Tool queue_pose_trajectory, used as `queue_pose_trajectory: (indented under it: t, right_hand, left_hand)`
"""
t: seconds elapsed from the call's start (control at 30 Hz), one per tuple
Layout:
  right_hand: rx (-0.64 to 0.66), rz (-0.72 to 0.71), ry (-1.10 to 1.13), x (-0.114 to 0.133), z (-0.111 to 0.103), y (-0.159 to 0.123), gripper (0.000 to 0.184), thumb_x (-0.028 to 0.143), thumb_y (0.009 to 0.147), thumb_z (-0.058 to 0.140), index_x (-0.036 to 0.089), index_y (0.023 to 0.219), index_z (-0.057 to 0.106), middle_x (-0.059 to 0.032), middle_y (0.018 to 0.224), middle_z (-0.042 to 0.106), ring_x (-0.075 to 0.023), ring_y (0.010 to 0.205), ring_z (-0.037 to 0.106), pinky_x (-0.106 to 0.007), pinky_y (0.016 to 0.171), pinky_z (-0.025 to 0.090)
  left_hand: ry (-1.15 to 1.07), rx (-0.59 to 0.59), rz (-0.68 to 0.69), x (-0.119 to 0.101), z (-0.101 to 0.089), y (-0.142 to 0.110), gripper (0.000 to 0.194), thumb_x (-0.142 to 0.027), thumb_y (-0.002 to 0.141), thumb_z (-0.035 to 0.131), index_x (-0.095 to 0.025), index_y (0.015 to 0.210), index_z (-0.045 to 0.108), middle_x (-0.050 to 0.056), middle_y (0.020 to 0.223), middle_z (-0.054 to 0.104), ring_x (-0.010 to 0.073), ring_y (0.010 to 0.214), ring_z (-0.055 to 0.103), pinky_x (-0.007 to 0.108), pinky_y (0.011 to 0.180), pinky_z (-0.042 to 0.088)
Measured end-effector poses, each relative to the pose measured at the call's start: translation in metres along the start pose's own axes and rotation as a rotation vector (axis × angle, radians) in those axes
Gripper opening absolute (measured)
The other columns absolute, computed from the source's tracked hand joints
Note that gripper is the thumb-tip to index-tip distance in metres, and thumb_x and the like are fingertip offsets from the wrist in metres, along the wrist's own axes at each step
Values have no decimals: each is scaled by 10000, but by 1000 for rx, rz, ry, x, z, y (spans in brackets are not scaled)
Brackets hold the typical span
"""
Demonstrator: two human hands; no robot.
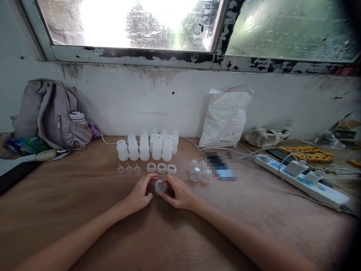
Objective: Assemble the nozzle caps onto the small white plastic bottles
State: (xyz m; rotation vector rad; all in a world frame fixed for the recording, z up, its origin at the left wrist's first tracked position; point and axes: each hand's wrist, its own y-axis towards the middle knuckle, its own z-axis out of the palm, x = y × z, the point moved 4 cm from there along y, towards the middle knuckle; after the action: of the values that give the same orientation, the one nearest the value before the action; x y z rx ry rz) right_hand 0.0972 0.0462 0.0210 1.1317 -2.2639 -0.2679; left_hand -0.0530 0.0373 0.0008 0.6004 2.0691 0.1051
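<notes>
My right hand (179,192) grips a translucent bottle ring (160,187) at the middle of the table, fingers and thumb at its right side; a clear piece, seemingly a nipple, shows in its centre. My left hand (140,192) is just left of the ring, thumb and fingers apart, holding nothing. Beyond my hands, white collar rings (161,168) lie in a row. To their left stand several clear silicone nipples (129,168). Frosted baby bottles (144,148) stand upright behind, some topped with nipples. Clear domed caps (195,174) are grouped on the right.
A blurred-out phone-like object (221,165) lies beyond the caps. On the right is a power strip (301,180) with chargers and cables. A white padded bag (225,116) leans on the wall. At the back left sits a grey backpack (50,113), near a black object (17,175).
</notes>
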Motion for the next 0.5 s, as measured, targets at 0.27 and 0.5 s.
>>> queue_pose_trajectory:
  t: [0.27, 0.5]
  right_hand:
    - [-34, 17, 76, -6, 2, 1, 175, 237, 785, 488, 171, 947, 496, -23, 761, 493, -128, 651, 449, -240, 607, 366]
    - [-118, 89, 222, -8, 4, 7, 117, 234, 803, 476, 168, 783, 571, -15, 703, 467, -114, 615, 438, -229, 568, 360]
  left_hand:
    - [132, 23, 21, -10, 2, 2, 462, -222, 685, 586, -195, 1123, 440, 82, 1091, 519, 220, 1022, 478, 376, 896, 385]
    - [117, 30, -28, -9, 0, 4, 351, -311, 686, 616, -198, 1006, 529, 61, 1020, 548, 218, 967, 493, 352, 845, 389]
